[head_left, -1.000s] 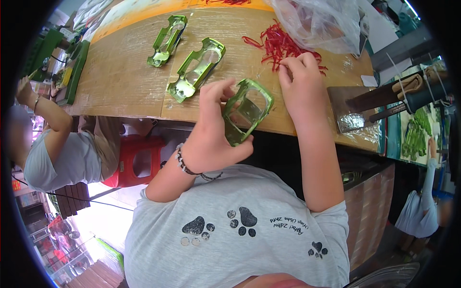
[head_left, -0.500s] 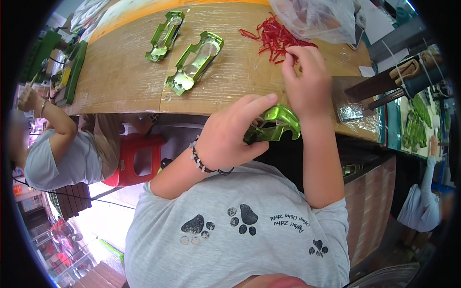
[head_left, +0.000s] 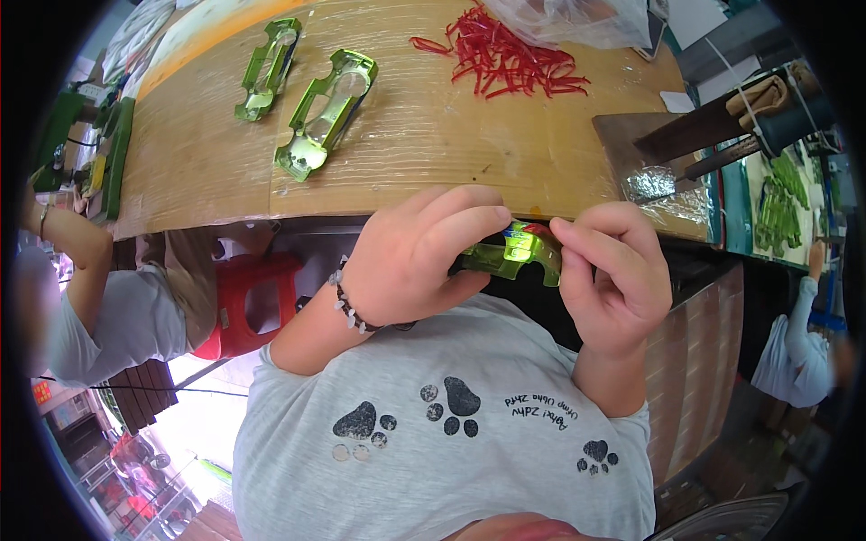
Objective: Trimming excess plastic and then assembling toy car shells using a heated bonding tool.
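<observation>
My left hand [head_left: 410, 257], with a beaded bracelet at the wrist, grips a shiny green toy car shell [head_left: 492, 259] in front of my chest, past the table's near edge. Fingers and thumb cover part of the shell. Against its right end, my right hand [head_left: 622, 275] pinches thumb and forefinger together. A small red strip [head_left: 538, 230] shows between those fingertips and the shell. Two more green car shells [head_left: 302, 149] [head_left: 262, 95] lie on the table at the left. A pile of thin red strips [head_left: 514, 59] lies at the back, right of the middle.
A clear plastic bag [head_left: 577, 18] rests behind the pile. On the right, a dark metal tool [head_left: 695, 140] stands on a plate on the table [head_left: 406, 144]. A green machine [head_left: 113, 162] stands at the far left. Co-workers sit on both sides; a red stool [head_left: 230, 302] is at the left.
My right hand has come back from the red pile to the shell, bringing a red strip. The left hand still holds the shell. The view has shifted slightly.
</observation>
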Motion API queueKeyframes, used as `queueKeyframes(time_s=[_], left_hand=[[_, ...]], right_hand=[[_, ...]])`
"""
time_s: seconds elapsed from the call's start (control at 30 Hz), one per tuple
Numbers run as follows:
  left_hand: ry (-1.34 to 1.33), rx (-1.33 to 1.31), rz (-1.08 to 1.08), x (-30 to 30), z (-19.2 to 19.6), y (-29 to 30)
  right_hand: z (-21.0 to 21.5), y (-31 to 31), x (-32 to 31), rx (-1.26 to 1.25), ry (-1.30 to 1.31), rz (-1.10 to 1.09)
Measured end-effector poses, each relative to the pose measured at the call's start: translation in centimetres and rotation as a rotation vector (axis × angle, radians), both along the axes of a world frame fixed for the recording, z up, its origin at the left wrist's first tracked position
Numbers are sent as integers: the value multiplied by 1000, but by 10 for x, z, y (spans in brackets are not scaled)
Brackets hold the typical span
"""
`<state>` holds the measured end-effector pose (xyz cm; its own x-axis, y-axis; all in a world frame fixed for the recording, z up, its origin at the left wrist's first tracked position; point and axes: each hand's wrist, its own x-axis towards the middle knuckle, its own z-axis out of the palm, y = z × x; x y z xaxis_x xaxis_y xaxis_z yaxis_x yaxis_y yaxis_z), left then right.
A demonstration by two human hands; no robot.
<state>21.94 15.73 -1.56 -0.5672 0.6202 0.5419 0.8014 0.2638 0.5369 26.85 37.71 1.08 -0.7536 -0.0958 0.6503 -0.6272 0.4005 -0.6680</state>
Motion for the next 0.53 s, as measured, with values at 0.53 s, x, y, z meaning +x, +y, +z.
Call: queueKeyframes(time_s=[0.53], left_hand=[[-48, -64, 30, 2, 4, 7]], right_hand=[[-9, 16, 3, 130, 77, -18]])
